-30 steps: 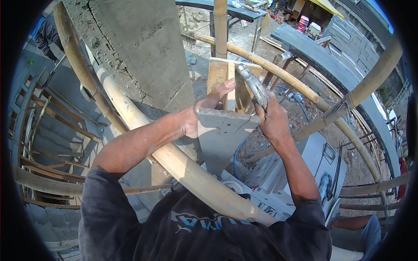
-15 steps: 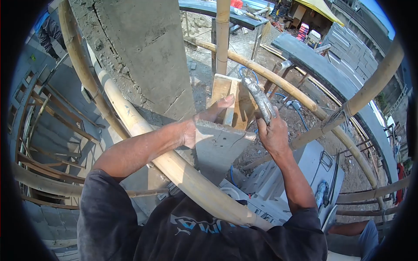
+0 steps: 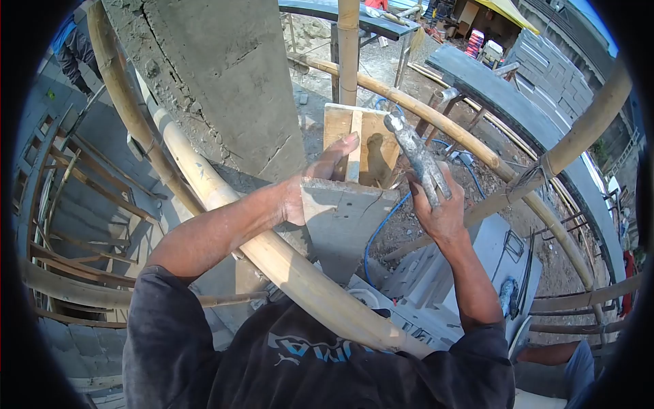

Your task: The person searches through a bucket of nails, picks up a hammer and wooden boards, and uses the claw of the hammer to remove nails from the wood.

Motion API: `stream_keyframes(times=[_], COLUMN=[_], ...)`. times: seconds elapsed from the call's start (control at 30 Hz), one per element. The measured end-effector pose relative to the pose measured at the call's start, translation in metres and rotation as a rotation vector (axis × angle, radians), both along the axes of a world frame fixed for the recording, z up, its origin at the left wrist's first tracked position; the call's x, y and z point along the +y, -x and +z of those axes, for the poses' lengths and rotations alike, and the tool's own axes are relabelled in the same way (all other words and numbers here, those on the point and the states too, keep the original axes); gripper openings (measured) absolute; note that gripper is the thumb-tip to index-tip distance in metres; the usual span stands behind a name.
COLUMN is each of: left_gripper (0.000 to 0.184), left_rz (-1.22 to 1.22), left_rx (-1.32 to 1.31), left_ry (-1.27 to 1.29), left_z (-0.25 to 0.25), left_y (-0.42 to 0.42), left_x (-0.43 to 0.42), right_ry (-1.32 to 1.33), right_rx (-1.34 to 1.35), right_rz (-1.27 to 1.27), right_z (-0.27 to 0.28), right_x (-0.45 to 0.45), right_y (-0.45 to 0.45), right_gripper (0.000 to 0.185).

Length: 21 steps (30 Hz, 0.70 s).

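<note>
My left hand (image 3: 328, 160) reaches past the left edge of a grey concrete slab (image 3: 347, 215). Its visible fingers press against a wooden strip (image 3: 355, 146) on a board form (image 3: 379, 153) behind the slab; its other fingers are partly hidden. My right hand (image 3: 439, 204) is wrapped round a curved, mortar-crusted metal tool (image 3: 412, 146), whose exact kind I cannot tell. The tool tilts up and left, close to the form's right side. A shadow falls on the form's inner face.
A thick bamboo pole (image 3: 293, 269) crosses in front of my chest. Further bamboo (image 3: 443, 116) runs behind the form. A cracked concrete column (image 3: 218, 75) stands at upper left. Grey blocks (image 3: 436, 286) lie below right. Another person's legs (image 3: 75, 58) show at far left.
My right hand and the tool have shifted slightly right, and the tool is turned differently in the grip. The wooden form appears a little further left and more upright. My left hand stays against it.
</note>
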<state>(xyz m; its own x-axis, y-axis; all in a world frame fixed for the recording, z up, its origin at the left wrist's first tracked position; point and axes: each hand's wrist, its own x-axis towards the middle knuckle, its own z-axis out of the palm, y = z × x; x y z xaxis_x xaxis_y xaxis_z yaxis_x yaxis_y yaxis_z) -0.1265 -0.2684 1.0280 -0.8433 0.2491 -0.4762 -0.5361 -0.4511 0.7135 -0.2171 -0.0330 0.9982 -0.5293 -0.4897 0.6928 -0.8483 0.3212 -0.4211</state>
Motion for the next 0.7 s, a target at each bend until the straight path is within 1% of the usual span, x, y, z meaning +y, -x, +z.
stream_keyframes(times=[0.03, 0.1, 0.13, 0.17, 0.2, 0.27, 0.3, 0.33, 0.43, 0.47, 0.5, 0.53, 0.6, 0.63, 0.7], left_gripper=[0.085, 0.085, 0.084, 0.084, 0.083, 0.08, 0.085, 0.09, 0.095, 0.095, 0.094, 0.093, 0.088, 0.086, 0.085], left_rz=[0.014, 0.03, 0.029, 0.024, -0.024, -0.115, -0.064, -0.016, -0.014, -0.007, 0.002, 0.024, 0.065, 0.076, -0.096], left_rx=[-0.004, -0.004, -0.02, -0.036, -0.044, -0.052, 0.015, 0.062, 0.069, 0.048, 0.036, 0.048, -0.06, -0.111, 0.023], left_ry=[-0.044, 0.002, 0.046, 0.088, 0.019, -0.122, -0.005, 0.111, 0.137, 0.067, 0.001, 0.0, 0.111, 0.161, -0.001], left_z=[0.007, 0.019, 0.025, 0.027, 0.022, 0.014, 0.015, 0.017, 0.01, 0.014, 0.018, 0.018, 0.028, 0.032, 0.015], left_y=[0.0, -0.003, -0.004, -0.006, -0.004, 0.001, 0.005, 0.0, -0.005, -0.004, -0.002, -0.002, -0.003, -0.004, 0.006], left_x=[-0.001, 0.003, 0.005, 0.008, 0.005, -0.001, -0.002, 0.005, 0.001, 0.001, -0.001, -0.001, 0.003, 0.008, 0.0], right_ry=[0.075, -0.144, -0.202, -0.172, -0.143, -0.281, -0.331, -0.277, -0.035, 0.056, 0.041, 0.028, 0.053, -0.198, -0.45], right_rx=[0.123, 0.065, 0.009, 0.038, 0.066, -0.101, -0.164, -0.192, -0.076, 0.058, 0.092, 0.123, 0.006, 0.037, -0.072], right_rz=[0.051, -0.06, -0.051, -0.038, -0.025, -0.124, -0.17, -0.136, -0.015, 0.017, -0.016, -0.047, 0.023, 0.01, -0.183], right_z=[0.006, 0.012, 0.012, 0.006, -0.001, -0.006, -0.001, 0.005, 0.016, 0.014, 0.014, 0.013, 0.018, 0.02, 0.013], right_x=[0.002, 0.007, 0.007, 0.002, -0.002, -0.009, -0.015, -0.014, -0.01, -0.007, -0.003, 0.004, 0.009, 0.007, -0.008], right_y=[0.0, -0.004, -0.002, 0.005, 0.012, 0.003, 0.007, 0.004, 0.003, 0.004, 0.004, 0.001, 0.0, 0.012, 0.026], right_gripper=[0.026, 0.025, 0.025, 0.024, 0.023, 0.023, 0.022, 0.027, 0.028, 0.022, 0.019, 0.017, 0.012, 0.011, 0.019])
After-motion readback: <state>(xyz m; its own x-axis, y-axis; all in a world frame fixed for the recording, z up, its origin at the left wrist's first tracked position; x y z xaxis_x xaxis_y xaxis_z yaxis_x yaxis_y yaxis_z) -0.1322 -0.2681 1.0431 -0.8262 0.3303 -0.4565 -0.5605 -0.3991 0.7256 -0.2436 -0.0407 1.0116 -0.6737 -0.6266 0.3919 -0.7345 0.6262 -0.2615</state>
